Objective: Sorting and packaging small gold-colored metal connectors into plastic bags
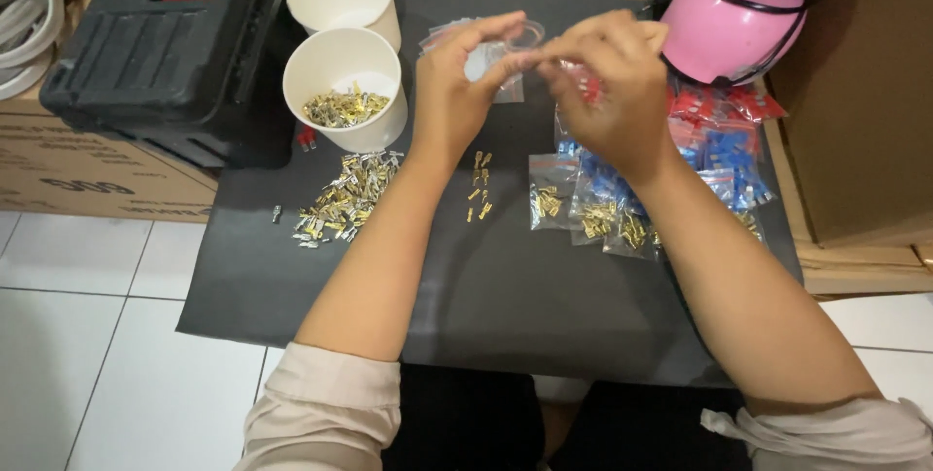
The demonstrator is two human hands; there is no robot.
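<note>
1. two hands up over the dark mat (505, 306): left hand (455, 92) and right hand (607, 82) both pinch one small clear bag (505, 48) between fingertips, held above the mat's far end.
2. right under them sits a tiny scatter of brass terminals (479, 184).
3. bigger loose pile of terminals (345, 199) lies just in front of a white paper cup (345, 87) holding more of them.
4. filled little bags (603, 209) lie under the right wrist, pink helmet (724, 29) behind.
5. black toolbox (155, 43) sits off to the left.
</note>
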